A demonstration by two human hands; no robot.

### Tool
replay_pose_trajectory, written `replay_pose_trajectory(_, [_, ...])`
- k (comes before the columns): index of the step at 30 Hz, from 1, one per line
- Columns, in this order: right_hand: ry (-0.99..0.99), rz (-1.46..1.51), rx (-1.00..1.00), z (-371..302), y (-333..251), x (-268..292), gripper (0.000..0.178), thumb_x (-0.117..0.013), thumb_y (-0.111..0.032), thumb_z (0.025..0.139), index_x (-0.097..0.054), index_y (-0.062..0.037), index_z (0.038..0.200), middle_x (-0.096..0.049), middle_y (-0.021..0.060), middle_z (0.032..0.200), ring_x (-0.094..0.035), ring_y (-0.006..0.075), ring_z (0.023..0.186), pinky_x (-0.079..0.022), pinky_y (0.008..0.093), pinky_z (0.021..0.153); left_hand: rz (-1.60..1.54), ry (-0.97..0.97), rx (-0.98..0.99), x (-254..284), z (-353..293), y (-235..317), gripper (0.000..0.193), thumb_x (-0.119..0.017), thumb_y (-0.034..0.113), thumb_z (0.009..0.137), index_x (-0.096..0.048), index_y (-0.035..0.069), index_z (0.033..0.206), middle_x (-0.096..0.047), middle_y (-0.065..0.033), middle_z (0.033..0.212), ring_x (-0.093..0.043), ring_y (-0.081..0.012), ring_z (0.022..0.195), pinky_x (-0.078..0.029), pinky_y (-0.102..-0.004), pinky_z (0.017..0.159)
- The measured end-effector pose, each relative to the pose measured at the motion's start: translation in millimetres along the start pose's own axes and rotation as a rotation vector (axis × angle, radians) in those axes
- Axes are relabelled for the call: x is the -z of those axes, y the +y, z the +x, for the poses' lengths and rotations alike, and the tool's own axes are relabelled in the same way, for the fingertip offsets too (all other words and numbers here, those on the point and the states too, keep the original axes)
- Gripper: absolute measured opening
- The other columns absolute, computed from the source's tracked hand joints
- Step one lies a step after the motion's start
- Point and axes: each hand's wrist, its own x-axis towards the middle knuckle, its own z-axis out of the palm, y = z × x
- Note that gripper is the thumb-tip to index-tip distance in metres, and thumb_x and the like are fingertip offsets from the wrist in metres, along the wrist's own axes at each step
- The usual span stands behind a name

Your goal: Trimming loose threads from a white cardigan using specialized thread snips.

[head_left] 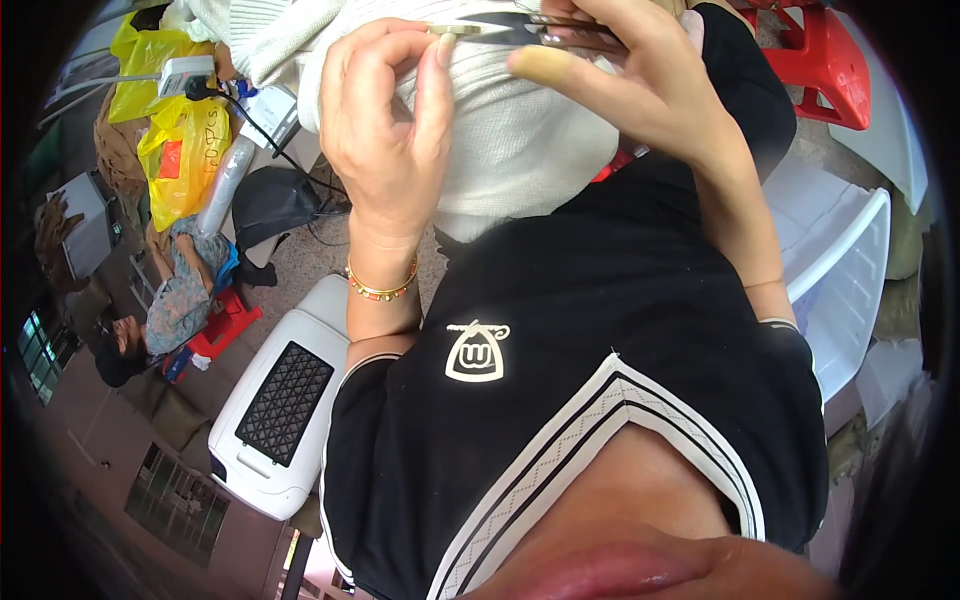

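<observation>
From where I'm operating, I make out a speckled grey-brown floor (432, 265). On it I see a white case (258, 478) with a black lattice panel, a red plastic stool (843, 75), a translucent bin (845, 285) and a black item (272, 205). Nearer, white knit cloth (520, 165) drapes over the wearer's lap (758, 95).

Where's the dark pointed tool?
Head view, top centre: the dark tool is in the right hand, tips by the pale piece the left hand pinches.
</observation>
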Motion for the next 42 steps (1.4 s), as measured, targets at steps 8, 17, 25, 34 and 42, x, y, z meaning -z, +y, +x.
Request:
replay_pose_trajectory(8, [0.345, -0.157, 0.680, 1.2, 53.3, -22.8, 0.032, -0.074, -0.013, 0.085, -0.066, 0.0013, 0.113, -0.054, 0.0119, 0.081, -0.055, 0.0248, 0.068, -0.043, 0.0318, 0.061, 0.010, -0.001, 0.034, -1.7, 0.3, 1.9, 0.013, -0.072, 0.001, 0.085, -0.061, 0.001, 0.093, -0.064, -0.0110, 0.096, -0.062, -0.0226, 0.083, -0.051, -0.0310, 0.073])
replay_pose_trajectory(17, [0.415, -0.284, 0.607, -1.4, 47.9, -27.5, 0.027, -0.073, -0.015, 0.085, -0.069, -0.0018, 0.109, -0.055, 0.0095, 0.082, -0.058, 0.0240, 0.070, -0.046, 0.0314, 0.063, 0.025, 0.022, -0.004, -3.8, -4.9, -2.2, 0.012, -0.070, 0.004, 0.088, -0.062, 0.001, 0.096, -0.063, -0.0125, 0.098, -0.061, -0.0239, 0.088, -0.050, -0.0317, 0.076])
replay_pose_trajectory(25, [0.130, -0.467, 0.084, -5.3, -8.5, -16.2, 0.028, -0.075, -0.015, 0.082, -0.069, -0.0042, 0.107, -0.056, 0.0074, 0.082, -0.060, 0.0214, 0.071, -0.046, 0.0301, 0.062, 0.127, 0.145, -0.166, -6.5, -10.9, -12.0, 0.009, -0.069, 0.007, 0.091, -0.062, 0.004, 0.096, -0.061, -0.0097, 0.098, -0.060, -0.0191, 0.091, -0.049, -0.0303, 0.081])
replay_pose_trajectory(34, [0.136, -0.515, 0.101, -0.3, -9.4, -22.3, 0.028, -0.076, -0.014, 0.078, -0.069, -0.0052, 0.104, -0.055, 0.0064, 0.083, -0.060, 0.0208, 0.071, -0.047, 0.0298, 0.062, 0.133, 0.196, -0.221, -8.4, -16.0, -18.3, 0.014, -0.073, 0.006, 0.087, -0.064, 0.003, 0.097, -0.058, -0.0098, 0.099, -0.063, -0.0208, 0.086, -0.054, -0.0293, 0.074])
replay_pose_trajectory(42, [0.173, -0.397, 0.120, -7.5, 6.6, -5.8, 0.027, -0.074, -0.013, 0.083, -0.070, -0.0015, 0.107, -0.060, 0.0091, 0.081, -0.059, 0.0211, 0.070, -0.046, 0.0317, 0.061, -0.148, -0.106, -0.141, 15.1, -7.3, -26.8, 0.053, -0.085, 0.021, 0.073, -0.059, 0.004, 0.115, -0.055, -0.0174, 0.121, -0.055, -0.0305, 0.111, -0.049, -0.0393, 0.091])
